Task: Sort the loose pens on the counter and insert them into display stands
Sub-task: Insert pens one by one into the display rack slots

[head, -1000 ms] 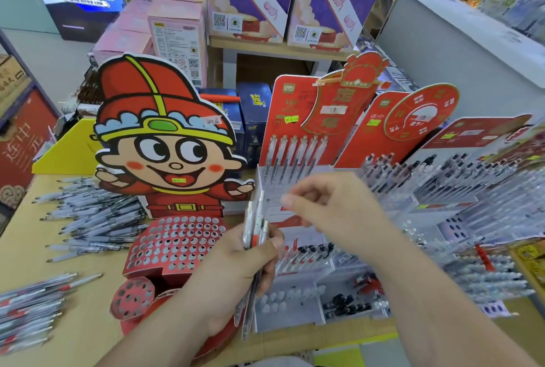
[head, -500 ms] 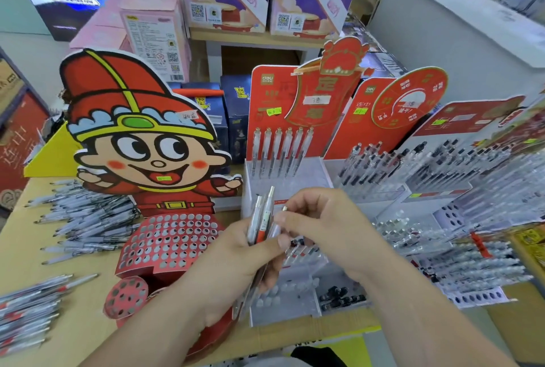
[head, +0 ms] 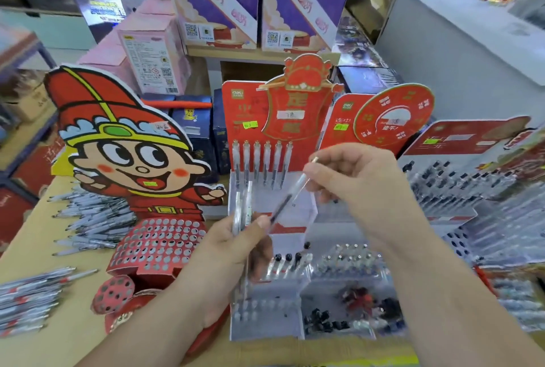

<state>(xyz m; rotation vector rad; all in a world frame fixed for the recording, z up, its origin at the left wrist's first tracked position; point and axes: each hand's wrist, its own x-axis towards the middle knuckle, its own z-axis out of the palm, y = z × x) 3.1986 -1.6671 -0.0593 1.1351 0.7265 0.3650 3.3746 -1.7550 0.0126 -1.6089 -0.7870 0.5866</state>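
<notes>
The right hand [head: 356,181] drew one clear pen [head: 290,194] out of the bundle [head: 243,207] gripped by the left hand [head: 233,251]. It lifted the pen up and rightward, slanted with its dark tip near the left thumb. The bundle seemingly thinned to two pens, though blur obscured the count.

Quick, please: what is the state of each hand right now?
Left hand: grips a small bundle of pens.
Right hand: pinches a single pen.
</notes>
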